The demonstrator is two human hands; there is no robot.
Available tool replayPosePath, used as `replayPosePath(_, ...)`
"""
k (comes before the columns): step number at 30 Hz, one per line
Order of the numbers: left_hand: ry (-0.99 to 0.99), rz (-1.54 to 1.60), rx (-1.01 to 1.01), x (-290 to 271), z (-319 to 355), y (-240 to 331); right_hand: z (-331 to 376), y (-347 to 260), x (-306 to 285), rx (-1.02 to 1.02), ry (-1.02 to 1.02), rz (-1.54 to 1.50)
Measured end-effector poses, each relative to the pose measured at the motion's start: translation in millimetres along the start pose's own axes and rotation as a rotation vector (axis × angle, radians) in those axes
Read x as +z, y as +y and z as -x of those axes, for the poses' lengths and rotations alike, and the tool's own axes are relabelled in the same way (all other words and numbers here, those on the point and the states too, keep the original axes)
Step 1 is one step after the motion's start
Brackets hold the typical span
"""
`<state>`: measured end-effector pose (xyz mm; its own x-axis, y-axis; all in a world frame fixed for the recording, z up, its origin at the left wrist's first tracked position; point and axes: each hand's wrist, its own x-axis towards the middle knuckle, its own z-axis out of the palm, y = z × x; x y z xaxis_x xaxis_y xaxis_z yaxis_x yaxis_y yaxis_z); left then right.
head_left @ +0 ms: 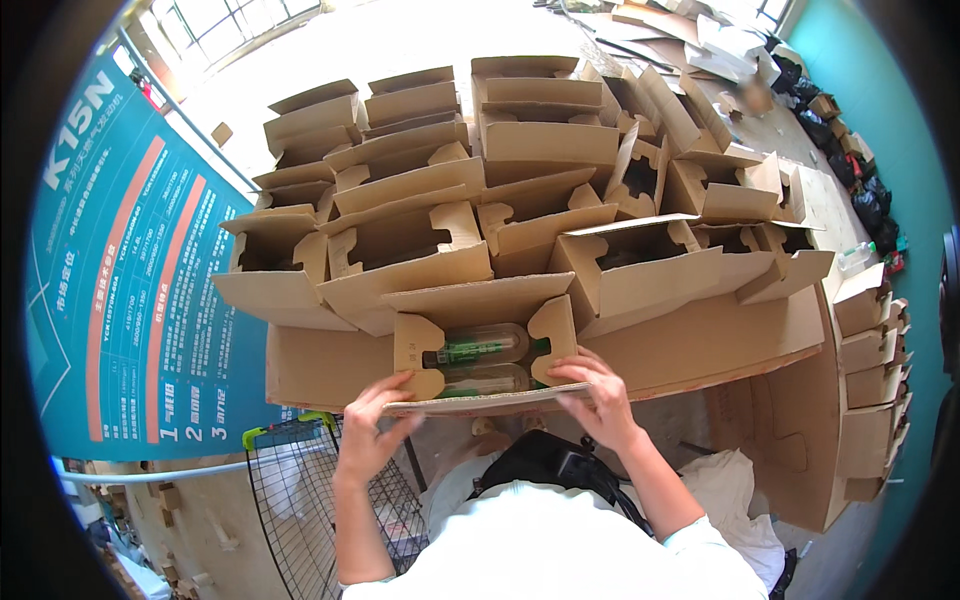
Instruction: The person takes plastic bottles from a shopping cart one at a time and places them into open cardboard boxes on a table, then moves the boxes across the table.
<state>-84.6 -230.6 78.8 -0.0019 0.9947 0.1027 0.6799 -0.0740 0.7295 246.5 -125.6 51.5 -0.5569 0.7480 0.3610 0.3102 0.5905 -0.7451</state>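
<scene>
Directly before me stands an open cardboard box [484, 291], its long far flap raised and its notched end flaps folded inward. Two clear bottles with green labels, one of them a nearer bottle [486, 379] and the other a farther bottle [480, 345] with a dark cap, lie side by side in it. My left hand [374, 420] grips the near left corner, fingers over the end flap and thumb outside. At the near right corner, my right hand [597, 393] grips the box the same way. The bottles' lower sides are hidden.
Several open cardboard boxes [405, 250] crowd the cardboard-covered surface [700, 345] beyond. A black wire basket [290, 500] is at my lower left, beside a blue printed banner [130, 300]. More boxes [865, 400] line the right wall, with dark bags [873, 208] farther back.
</scene>
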Motion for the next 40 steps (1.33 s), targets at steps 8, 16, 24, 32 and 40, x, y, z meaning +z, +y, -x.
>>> replayPosePath(8,0.269,-0.136,-0.093,19,-21,6,-72,-20,-11,-0.086,0.175,0.54)
replayPosePath(16,0.188,-0.2,0.041,14,-36,2,-103,-9,-2,-0.079,-0.155,0.537)
replayPosePath(24,-0.105,-0.567,0.19,19,-46,13,-54,-10,20,0.009,-0.358,0.645)
replayPosePath(32,-0.331,-0.652,0.131,35,-59,18,-59,-7,8,-0.043,-0.255,0.532)
replayPosePath(40,-0.208,-0.584,0.131,32,-45,19,-84,-134,-128,-0.425,0.509,0.302)
